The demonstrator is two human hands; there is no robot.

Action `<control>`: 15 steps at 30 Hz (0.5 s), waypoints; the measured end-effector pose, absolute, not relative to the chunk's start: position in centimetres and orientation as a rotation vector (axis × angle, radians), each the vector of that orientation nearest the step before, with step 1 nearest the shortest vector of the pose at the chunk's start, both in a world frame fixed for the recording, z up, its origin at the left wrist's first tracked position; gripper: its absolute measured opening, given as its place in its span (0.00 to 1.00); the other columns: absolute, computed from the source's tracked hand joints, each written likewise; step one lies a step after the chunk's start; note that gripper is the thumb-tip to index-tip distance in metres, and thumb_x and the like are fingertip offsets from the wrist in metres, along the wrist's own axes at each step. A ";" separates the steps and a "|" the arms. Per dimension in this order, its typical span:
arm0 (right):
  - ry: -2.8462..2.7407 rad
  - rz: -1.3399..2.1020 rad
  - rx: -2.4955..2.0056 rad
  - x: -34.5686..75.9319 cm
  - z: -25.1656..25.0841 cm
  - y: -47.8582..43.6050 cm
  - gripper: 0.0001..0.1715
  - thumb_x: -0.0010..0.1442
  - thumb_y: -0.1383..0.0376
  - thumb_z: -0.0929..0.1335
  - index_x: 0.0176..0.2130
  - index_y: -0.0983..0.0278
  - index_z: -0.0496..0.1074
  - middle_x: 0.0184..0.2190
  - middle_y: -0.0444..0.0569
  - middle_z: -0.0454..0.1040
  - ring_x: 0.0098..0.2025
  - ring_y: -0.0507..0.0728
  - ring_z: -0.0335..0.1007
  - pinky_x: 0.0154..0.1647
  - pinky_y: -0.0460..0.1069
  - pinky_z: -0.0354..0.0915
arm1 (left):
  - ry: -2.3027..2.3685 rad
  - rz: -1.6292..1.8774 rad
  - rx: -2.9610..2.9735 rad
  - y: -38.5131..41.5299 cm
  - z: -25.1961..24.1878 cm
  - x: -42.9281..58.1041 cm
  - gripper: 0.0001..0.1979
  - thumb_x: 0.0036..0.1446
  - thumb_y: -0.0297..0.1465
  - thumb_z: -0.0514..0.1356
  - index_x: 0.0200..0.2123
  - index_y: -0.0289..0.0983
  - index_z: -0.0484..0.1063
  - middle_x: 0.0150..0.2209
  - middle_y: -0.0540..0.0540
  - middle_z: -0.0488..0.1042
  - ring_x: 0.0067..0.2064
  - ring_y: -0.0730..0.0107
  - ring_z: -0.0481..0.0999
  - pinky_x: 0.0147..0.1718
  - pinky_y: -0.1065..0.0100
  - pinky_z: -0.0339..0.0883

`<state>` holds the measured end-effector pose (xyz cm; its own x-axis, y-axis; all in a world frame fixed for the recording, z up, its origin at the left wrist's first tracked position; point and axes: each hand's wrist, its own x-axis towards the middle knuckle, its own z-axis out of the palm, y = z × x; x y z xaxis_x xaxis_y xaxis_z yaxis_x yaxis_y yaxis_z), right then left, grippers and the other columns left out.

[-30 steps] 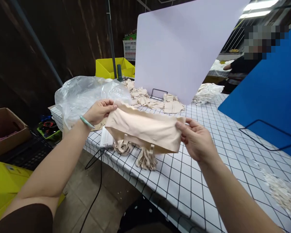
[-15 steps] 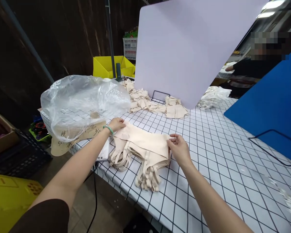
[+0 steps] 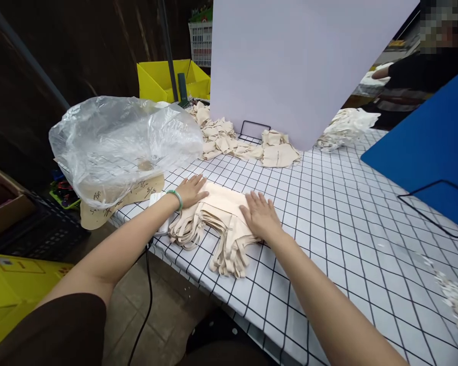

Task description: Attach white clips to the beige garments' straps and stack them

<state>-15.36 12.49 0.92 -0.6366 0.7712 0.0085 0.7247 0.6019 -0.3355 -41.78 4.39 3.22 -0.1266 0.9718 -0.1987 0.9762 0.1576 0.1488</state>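
A stack of beige fabric pieces with strap loops (image 3: 226, 206) lies near the front edge of the checked table. My left hand (image 3: 192, 191), a green bangle on its wrist, rests flat on the stack's left end with the fingers spread. On the right end, my right hand (image 3: 261, 216) lies flat too, fingers stretched out. Strap loops hang toward the table's front edge in two bunches. Part of the top piece is hidden under both palms.
A clear plastic bag (image 3: 125, 147) lies at left over a brown paper pattern (image 3: 122, 199) with handwriting. Behind are loose beige pieces (image 3: 221, 134), a lilac board (image 3: 282, 66) and a yellow bin (image 3: 156, 81). A blue board (image 3: 431, 147) stands at right; a person (image 3: 412, 76) is beyond.
Both hands pinched the ends of the top piece before; now they lie flat on it, the right one further in. The view has tilted down slightly.
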 end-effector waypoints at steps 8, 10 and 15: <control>-2.664 0.529 -1.319 -15.8 0.9 11.8 0.37 0.69 0.55 0.55 0.69 0.72 0.52 0.71 0.59 0.48 0.73 0.70 0.35 0.70 0.65 0.40 | 2.337 -0.192 1.832 5.4 5.8 -39.4 0.36 0.66 0.46 0.46 0.71 0.35 0.43 0.73 0.37 0.37 0.73 0.49 0.34 0.66 0.38 0.29; -2.643 0.472 -1.277 -15.8 1.4 11.5 0.35 0.69 0.54 0.56 0.68 0.68 0.55 0.71 0.57 0.50 0.72 0.69 0.39 0.69 0.66 0.42 | 2.344 -0.142 1.893 6.7 6.6 -37.0 0.35 0.66 0.44 0.47 0.71 0.36 0.46 0.72 0.37 0.39 0.73 0.49 0.36 0.66 0.39 0.31; -2.527 0.237 -1.111 -15.1 1.8 15.0 0.28 0.71 0.59 0.53 0.64 0.62 0.62 0.66 0.52 0.63 0.68 0.59 0.53 0.67 0.56 0.49 | 2.058 -0.060 2.060 12.2 6.4 -31.0 0.31 0.66 0.41 0.48 0.69 0.37 0.50 0.72 0.39 0.44 0.73 0.53 0.41 0.67 0.44 0.41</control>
